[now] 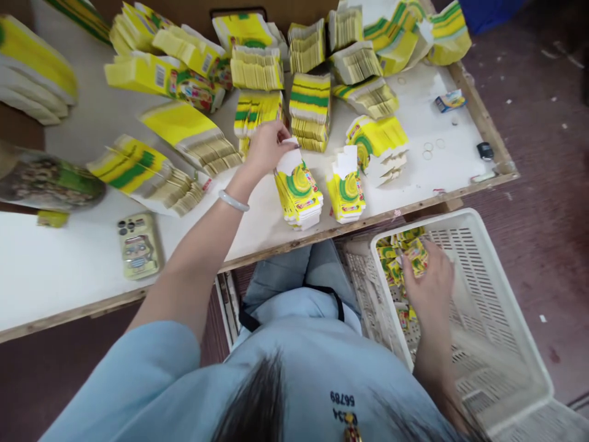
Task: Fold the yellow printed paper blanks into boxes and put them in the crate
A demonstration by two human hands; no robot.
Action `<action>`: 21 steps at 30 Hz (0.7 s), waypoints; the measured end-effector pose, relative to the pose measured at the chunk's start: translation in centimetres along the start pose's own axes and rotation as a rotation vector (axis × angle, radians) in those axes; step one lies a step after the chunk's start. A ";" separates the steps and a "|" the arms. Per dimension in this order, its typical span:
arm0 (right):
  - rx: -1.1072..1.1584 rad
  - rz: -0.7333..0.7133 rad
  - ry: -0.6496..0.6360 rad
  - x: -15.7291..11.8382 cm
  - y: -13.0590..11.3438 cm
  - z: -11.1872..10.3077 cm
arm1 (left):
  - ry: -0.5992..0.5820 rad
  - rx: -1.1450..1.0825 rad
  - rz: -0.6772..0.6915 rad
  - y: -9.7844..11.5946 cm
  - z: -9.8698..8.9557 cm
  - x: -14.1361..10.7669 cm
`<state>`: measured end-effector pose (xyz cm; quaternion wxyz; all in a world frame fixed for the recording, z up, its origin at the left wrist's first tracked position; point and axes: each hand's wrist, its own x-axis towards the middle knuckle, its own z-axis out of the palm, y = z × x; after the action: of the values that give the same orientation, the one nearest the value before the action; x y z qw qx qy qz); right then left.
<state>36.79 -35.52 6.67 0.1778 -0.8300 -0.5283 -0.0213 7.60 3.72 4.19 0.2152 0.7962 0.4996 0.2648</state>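
My left hand [268, 147] is closed on the white top flap of a flat yellow-and-green carton [299, 187]. That carton lies on top of a small stack near the table's front edge. Beside it rests a second small stack of the same cartons [347, 190]. My right hand [431, 276] is inside a white plastic basket [501, 307], low over small yellow-and-green boxes [391, 264]. Its thumb and fingers are apart. One box shows in the gap between them, and it seems to lie below the hand rather than in its grip.
Bundles of flat cartons [310, 101] cover the table's middle and back. A phone [138, 245] and a clear jar [50, 181] are at the left. On the right are a small blue box [451, 100], rubber bands [427, 150] and a black object [485, 151]. A raised wooden edge [488, 120] borders the table.
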 end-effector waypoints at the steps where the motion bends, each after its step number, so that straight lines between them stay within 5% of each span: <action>1: 0.029 -0.026 -0.011 0.0 -0.7 0.5 | -0.009 -0.026 0.006 -0.3 -0.2 0.2; 6: 0.176 -0.129 -0.003 1.4 -4.9 2.0 | 0.097 0.015 -0.021 -0.6 -3.0 -0.6; 10: 0.397 -0.267 0.065 3.4 -9.2 1.6 | 0.213 0.006 0.111 1.0 -5.2 -3.0; 15: 0.594 -0.373 0.174 6.3 -15.0 1.3 | 0.416 -0.246 0.222 8.5 -6.0 -9.0; 18: 0.651 -0.366 0.111 7.3 -17.2 1.8 | 0.360 -0.348 0.206 13.2 -6.3 -12.5; 21: 0.744 -0.323 0.038 6.7 -17.6 2.4 | 0.320 -0.448 0.133 15.2 -6.4 -14.7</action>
<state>23.84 -22.24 10.68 0.4700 -0.6148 -0.6202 0.1285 8.55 -15.37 15.31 0.2864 0.7081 0.4027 0.5044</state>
